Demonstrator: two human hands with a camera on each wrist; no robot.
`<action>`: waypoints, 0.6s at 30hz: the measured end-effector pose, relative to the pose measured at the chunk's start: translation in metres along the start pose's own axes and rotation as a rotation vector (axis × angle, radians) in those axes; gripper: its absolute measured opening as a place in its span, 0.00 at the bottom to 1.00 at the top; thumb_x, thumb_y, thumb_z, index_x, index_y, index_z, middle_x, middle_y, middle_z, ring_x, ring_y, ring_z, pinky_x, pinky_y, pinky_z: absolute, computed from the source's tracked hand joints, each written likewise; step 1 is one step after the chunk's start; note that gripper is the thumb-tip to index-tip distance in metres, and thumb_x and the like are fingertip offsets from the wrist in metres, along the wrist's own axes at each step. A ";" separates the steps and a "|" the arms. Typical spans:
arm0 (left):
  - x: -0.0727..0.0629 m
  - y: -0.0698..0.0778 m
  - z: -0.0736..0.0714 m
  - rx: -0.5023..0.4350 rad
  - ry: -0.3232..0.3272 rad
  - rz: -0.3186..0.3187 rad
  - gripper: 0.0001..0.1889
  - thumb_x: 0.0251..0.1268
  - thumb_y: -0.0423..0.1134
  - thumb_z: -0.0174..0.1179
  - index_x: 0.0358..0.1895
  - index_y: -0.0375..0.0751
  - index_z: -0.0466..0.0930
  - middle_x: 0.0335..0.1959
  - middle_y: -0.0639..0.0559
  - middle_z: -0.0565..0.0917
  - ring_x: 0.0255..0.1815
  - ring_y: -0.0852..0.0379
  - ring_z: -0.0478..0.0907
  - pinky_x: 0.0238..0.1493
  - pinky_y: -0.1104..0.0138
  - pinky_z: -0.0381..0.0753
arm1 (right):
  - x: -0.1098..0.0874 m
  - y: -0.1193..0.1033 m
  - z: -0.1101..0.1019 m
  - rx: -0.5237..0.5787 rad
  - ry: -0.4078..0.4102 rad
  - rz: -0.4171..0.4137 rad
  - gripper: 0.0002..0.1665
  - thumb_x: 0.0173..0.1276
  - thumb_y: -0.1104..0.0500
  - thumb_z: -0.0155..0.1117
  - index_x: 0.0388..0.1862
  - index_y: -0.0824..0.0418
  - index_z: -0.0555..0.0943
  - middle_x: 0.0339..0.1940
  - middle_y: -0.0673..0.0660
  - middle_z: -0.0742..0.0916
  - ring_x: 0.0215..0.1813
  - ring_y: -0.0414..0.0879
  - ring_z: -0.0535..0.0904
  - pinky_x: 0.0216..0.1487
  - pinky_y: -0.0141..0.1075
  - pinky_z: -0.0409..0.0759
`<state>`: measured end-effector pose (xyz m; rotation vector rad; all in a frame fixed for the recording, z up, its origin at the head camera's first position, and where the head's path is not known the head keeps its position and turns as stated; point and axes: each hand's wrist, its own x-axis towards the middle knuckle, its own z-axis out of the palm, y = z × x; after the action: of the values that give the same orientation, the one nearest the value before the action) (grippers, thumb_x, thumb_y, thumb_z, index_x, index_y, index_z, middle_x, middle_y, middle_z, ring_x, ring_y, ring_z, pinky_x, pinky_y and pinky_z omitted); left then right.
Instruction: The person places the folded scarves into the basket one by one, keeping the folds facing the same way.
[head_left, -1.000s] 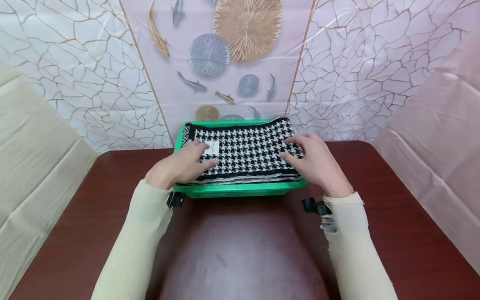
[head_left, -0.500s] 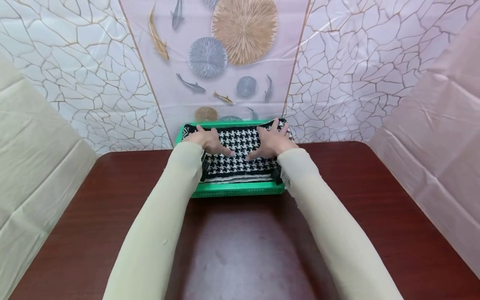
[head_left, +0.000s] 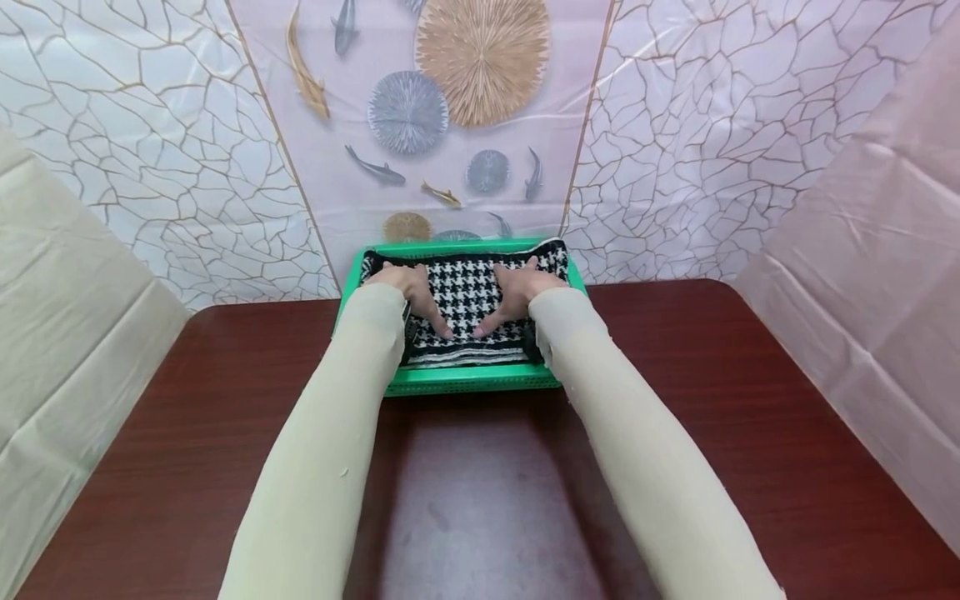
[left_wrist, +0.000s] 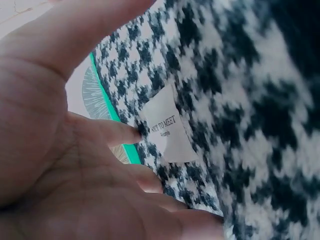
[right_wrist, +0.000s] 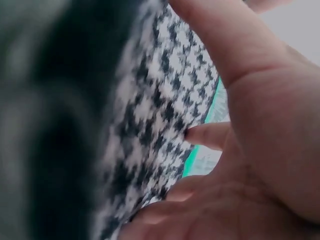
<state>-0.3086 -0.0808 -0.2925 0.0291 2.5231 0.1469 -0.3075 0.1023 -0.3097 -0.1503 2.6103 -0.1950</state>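
A folded black-and-white houndstooth scarf (head_left: 467,283) with a black border lies in a green plastic basket (head_left: 472,382). My left hand (head_left: 411,290) rests on its left part with fingers spread and the thumb reaching toward the middle. On the right part lies my right hand (head_left: 517,292), its fingers also spread and its thumb pointing at the other thumb. In the left wrist view the fingertips touch the cloth beside a white sewn label (left_wrist: 167,127). The right wrist view shows the fingertips against the houndstooth weave (right_wrist: 167,75). Part of the scarf is hidden under both hands.
The basket stands at the back of a dark red-brown table (head_left: 750,400). Behind it hangs a patterned sheet (head_left: 480,108) with fish and round motifs. Beige cloth walls (head_left: 862,292) close off both sides.
Both hands came forward and inward from the scarf's sides to lie on top of it. In the last half second, the right hand shifted left and the thumbs slid nearer the front.
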 end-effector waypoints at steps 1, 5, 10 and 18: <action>0.000 0.000 0.000 -0.006 -0.006 -0.009 0.69 0.56 0.66 0.70 0.84 0.47 0.24 0.82 0.29 0.27 0.84 0.34 0.25 0.79 0.41 0.58 | 0.001 0.001 0.000 0.001 -0.006 -0.008 0.75 0.58 0.27 0.71 0.86 0.46 0.32 0.83 0.70 0.32 0.85 0.67 0.35 0.77 0.66 0.57; 0.000 0.002 0.002 -0.046 -0.011 -0.033 0.68 0.57 0.64 0.71 0.84 0.48 0.24 0.82 0.30 0.24 0.84 0.35 0.25 0.80 0.41 0.55 | -0.001 0.004 -0.003 -0.013 -0.015 -0.053 0.72 0.60 0.27 0.70 0.86 0.48 0.34 0.86 0.66 0.39 0.86 0.64 0.34 0.81 0.63 0.53; 0.002 -0.004 0.002 0.013 -0.004 0.043 0.69 0.55 0.68 0.70 0.84 0.49 0.26 0.83 0.31 0.28 0.85 0.35 0.26 0.80 0.42 0.55 | -0.012 0.014 -0.010 -0.061 0.080 -0.074 0.65 0.63 0.30 0.69 0.86 0.52 0.45 0.86 0.67 0.46 0.85 0.68 0.37 0.79 0.66 0.53; -0.007 -0.012 0.003 0.122 -0.032 0.107 0.70 0.49 0.72 0.71 0.84 0.58 0.28 0.84 0.35 0.27 0.85 0.37 0.26 0.79 0.41 0.56 | -0.021 0.019 -0.007 -0.152 0.054 -0.044 0.74 0.52 0.22 0.71 0.86 0.43 0.41 0.84 0.70 0.37 0.82 0.77 0.40 0.74 0.72 0.56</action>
<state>-0.3010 -0.0927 -0.2920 0.2136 2.4960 0.0349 -0.2945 0.1248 -0.2970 -0.2589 2.6761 -0.0164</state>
